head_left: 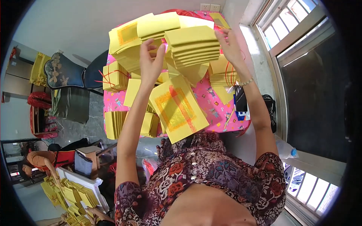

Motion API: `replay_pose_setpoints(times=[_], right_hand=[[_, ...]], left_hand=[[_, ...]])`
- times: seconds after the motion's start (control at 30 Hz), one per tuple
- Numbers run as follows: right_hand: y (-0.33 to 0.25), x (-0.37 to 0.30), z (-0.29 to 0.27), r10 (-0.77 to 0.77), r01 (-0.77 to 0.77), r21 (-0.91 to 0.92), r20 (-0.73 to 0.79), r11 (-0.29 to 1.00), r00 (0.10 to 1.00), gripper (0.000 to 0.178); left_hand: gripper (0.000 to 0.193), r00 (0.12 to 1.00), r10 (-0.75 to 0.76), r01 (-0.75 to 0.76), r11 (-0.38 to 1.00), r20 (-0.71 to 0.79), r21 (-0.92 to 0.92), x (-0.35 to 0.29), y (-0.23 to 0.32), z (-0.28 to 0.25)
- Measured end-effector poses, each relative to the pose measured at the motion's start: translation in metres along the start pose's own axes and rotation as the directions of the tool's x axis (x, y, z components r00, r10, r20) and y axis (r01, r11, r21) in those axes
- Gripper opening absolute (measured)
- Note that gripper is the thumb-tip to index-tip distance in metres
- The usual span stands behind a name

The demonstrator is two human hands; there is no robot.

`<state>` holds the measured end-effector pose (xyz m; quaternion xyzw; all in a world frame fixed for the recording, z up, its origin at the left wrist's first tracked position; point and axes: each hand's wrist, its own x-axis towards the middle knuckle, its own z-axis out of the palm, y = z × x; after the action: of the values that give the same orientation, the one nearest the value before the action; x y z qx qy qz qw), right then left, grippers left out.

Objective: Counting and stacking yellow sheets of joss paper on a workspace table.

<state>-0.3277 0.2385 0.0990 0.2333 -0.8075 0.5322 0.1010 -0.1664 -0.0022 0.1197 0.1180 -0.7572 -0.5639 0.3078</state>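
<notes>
Between my two hands stands a thick stack of folded yellow paper (pixel 192 45), its folded layers facing me. My left hand (pixel 151 62) is just left of it, thumb and fingers apart, holding nothing. My right hand (pixel 230 45) is at the stack's right end, fingers loosely spread; whether the fingertips touch the paper I cannot tell. Closer to me lies a tilted pile of flat yellow sheets (pixel 158 98), its top sheet bearing a gold square (pixel 174 112) framed in orange with a red-orange stripe.
More yellow paper stacks (pixel 128 45) crowd the back of the pink patterned table (pixel 211 100). A bundle tied with red string (pixel 115 76) sits at the left, another bundle (pixel 223 71) at the right. A blue chair (pixel 64 71) stands beyond. People handle yellow paper (pixel 75 196) at lower left.
</notes>
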Motion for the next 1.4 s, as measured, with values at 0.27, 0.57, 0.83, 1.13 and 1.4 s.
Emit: replay_pose_setpoints(times=[0.27, 0.57, 0.83, 1.13, 1.4], right_hand=[[-0.080, -0.098, -0.044, -0.019, 0.005, 0.028, 0.532, 1.000, 0.847, 0.023], [-0.056, -0.186, -0.021, -0.209, 0.328, 0.076, 0.896, 0.942, 0.392, 0.035], [-0.054, -0.182, -0.020, -0.223, 0.334, 0.086, 0.889, 0.939, 0.399, 0.032], [-0.029, -0.182, -0.012, -0.184, 0.185, 0.117, 0.898, 0.976, 0.400, 0.025], [-0.031, -0.183, -0.012, -0.176, 0.149, 0.123, 0.886, 0.981, 0.430, 0.026]], left_hand=[[0.031, 0.870, -0.146, 0.003, 0.957, 0.470, 0.291, -0.150, 0.004, -0.043], [0.043, 0.755, -0.200, -0.158, 0.869, 0.625, 0.468, -0.230, 0.012, -0.028], [0.025, 0.781, -0.291, 0.053, 0.912, 0.552, 0.406, -0.225, 0.004, -0.029], [0.015, 0.730, -0.465, 0.341, 0.883, 0.501, 0.324, -0.216, -0.002, -0.031], [0.019, 0.693, -0.516, 0.405, 0.856, 0.503, 0.321, -0.217, -0.011, -0.031]])
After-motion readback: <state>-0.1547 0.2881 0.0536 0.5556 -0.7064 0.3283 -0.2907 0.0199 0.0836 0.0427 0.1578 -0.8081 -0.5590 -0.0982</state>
